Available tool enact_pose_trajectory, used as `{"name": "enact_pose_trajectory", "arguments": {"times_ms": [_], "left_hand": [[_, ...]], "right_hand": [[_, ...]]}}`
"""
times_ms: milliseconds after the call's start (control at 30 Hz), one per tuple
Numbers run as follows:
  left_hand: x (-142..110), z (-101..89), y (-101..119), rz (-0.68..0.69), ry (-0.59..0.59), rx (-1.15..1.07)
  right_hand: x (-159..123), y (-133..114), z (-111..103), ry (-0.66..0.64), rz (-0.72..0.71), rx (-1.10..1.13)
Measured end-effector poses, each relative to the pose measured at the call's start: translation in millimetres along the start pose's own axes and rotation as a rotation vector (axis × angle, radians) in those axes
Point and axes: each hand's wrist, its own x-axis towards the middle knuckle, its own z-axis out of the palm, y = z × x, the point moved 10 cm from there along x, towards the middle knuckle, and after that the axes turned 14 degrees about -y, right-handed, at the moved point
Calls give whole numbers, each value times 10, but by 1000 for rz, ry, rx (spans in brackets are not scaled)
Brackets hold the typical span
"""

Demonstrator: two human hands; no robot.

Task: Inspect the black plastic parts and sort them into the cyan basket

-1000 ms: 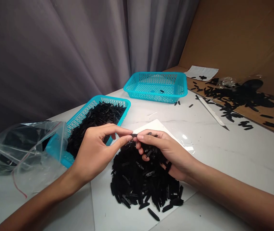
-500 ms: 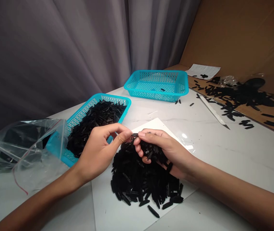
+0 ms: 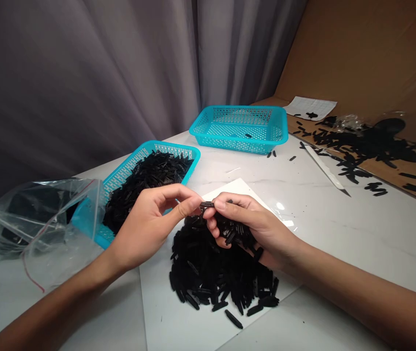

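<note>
Between the fingertips of both hands is a small, narrow black piece [image 3: 207, 204]. My left hand [image 3: 160, 219] pinches its left end with thumb and forefinger. The thumb and forefinger of my right hand [image 3: 246, 214] grip the other end. More small black pieces [image 3: 235, 233] lie in the right palm, under the curled fingers. Below the hands a heap of elongated black pieces [image 3: 211, 278] rests on a white board [image 3: 179, 331]; a few lie loose at its near edge.
A blue basket [image 3: 192, 168] full of black pieces stands left, beside a clear zip bag [image 3: 47, 229] with dark contents. Another blue basket [image 3: 239, 143] behind holds one black piece. At right are a white pointed tool [image 3: 325, 168], scattered black pieces [image 3: 361, 141], paper [image 3: 313, 105] and cardboard [image 3: 368, 53].
The hands have parted slightly, and more of the black piece shows between the fingertips. The whole view has shifted a little.
</note>
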Motion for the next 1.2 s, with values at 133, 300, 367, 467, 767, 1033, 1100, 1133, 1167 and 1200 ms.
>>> {"name": "enact_pose_trajectory", "arguments": {"times_ms": [133,300,367,467,767,1033,1100,1133,1167,1200], "left_hand": [[-7,-25,43,20,40,54],[-217,-523,401,76,424,691],[-312,-638,561,76,550,981],[-296,-601,555,110,463,935],[-230,339,498,530,50,939],[-266,155,569,571,159,865],[-257,117,564,565,189,818],[-249,101,556,558,197,786],[-240,84,544,548,202,748],[-227,65,528,530,205,707]], "right_hand": [[0,-10,17,-14,-7,-17],[-9,-18,-35,49,2,-2],[-11,-22,-65,82,-9,37],[-8,16,-90,112,5,74],[26,161,32,48,93,27],[12,47,-33,68,20,25],[11,25,-40,66,13,9],[12,19,-35,63,15,-9],[12,14,-33,64,17,-28],[10,11,-34,72,19,-45]]}}
